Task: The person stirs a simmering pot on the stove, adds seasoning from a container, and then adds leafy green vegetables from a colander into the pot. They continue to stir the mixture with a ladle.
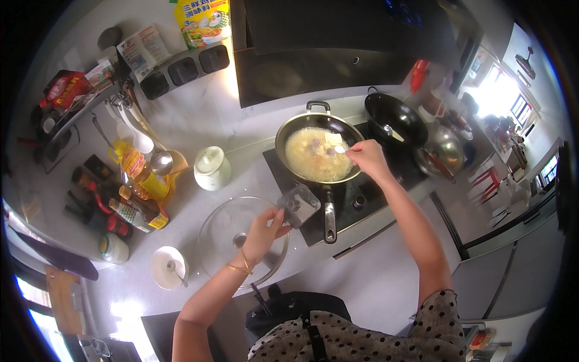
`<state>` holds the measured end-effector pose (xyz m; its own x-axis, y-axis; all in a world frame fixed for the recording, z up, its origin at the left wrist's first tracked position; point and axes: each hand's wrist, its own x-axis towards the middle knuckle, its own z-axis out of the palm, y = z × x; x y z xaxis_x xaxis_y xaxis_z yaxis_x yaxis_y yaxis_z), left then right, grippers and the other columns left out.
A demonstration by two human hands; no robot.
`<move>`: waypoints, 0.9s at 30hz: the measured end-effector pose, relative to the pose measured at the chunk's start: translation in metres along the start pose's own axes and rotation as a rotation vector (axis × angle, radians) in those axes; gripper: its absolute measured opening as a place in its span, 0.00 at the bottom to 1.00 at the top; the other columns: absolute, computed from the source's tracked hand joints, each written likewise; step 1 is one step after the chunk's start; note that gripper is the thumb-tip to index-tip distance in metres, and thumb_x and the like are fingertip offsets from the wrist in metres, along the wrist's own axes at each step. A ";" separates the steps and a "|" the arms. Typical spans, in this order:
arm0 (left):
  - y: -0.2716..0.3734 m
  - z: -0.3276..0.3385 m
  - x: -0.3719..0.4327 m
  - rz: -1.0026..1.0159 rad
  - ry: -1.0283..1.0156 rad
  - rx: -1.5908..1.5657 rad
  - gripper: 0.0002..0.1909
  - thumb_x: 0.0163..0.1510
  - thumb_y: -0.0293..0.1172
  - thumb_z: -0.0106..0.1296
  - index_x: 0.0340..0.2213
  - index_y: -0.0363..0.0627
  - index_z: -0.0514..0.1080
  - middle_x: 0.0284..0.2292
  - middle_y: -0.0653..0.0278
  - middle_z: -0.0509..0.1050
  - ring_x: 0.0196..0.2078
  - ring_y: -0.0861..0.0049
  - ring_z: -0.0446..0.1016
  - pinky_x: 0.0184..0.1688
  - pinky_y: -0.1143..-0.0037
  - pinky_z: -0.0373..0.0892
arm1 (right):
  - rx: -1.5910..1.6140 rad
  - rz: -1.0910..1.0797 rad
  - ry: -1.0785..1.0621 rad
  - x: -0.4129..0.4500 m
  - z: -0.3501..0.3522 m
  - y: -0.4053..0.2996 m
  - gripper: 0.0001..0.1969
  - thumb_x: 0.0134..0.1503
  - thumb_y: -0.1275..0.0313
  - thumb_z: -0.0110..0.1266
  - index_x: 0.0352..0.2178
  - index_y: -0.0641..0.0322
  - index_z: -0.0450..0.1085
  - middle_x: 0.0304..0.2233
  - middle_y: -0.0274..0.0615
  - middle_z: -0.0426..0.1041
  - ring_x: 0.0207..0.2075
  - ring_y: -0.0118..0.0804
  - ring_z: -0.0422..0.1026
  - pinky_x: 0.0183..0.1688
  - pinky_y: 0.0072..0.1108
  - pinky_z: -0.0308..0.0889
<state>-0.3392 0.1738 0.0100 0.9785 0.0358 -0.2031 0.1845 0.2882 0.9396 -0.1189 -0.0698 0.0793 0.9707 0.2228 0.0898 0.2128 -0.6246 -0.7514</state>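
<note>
My right hand (370, 157) pinches a small spoon (340, 149), its white bowl end hanging over the frying pan (281, 128). Cloudy yellowish broth (310, 165) bubbles in the pan, with a pale block (334, 138) and a few purplish pieces (315, 144) in it. My left hand (266, 233) grips a clear container (303, 206) with white powder inside, tilted near the pan's handle (329, 221). Beneath my left hand, a glass lid (217, 226) lies on the counter. Whether the spoon carries powder is hard to tell.
The pan stands on a black hob (312, 231), with a black wok (396, 117) behind it to the right. On the left are a white bowl (159, 267) with a spoon, a lidded white jar (211, 174), an oil bottle (147, 178), sauce bottles (147, 208) and hanging ladles (161, 163).
</note>
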 end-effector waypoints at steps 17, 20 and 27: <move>-0.009 -0.029 0.018 0.088 0.053 0.015 0.12 0.61 0.34 0.48 0.34 0.34 0.70 0.37 0.62 0.70 0.36 0.78 0.74 0.44 0.80 0.73 | -0.151 -0.219 -0.029 0.045 0.013 -0.020 0.13 0.45 0.65 0.61 0.27 0.67 0.78 0.21 0.44 0.76 0.19 0.31 0.74 0.23 0.22 0.64; -0.014 -0.018 0.026 0.268 0.178 0.233 0.11 0.60 0.33 0.50 0.34 0.34 0.70 0.38 0.57 0.69 0.35 0.75 0.74 0.40 0.78 0.73 | 0.121 -0.049 -0.418 0.004 0.019 -0.050 0.11 0.48 0.67 0.63 0.28 0.67 0.78 0.19 0.35 0.74 0.18 0.20 0.68 0.22 0.15 0.60; -0.019 0.029 0.038 0.528 0.391 0.659 0.06 0.56 0.27 0.53 0.33 0.37 0.70 0.40 0.50 0.68 0.34 0.67 0.73 0.35 0.74 0.69 | -0.185 -0.464 -0.507 -0.032 0.041 -0.026 0.07 0.47 0.70 0.58 0.26 0.63 0.77 0.21 0.46 0.75 0.24 0.43 0.75 0.29 0.28 0.68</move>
<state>-0.3032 0.1420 -0.0077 0.8719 0.3625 0.3293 -0.1432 -0.4543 0.8793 -0.1601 -0.0303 0.0690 0.6136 0.7892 0.0242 0.6504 -0.4878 -0.5823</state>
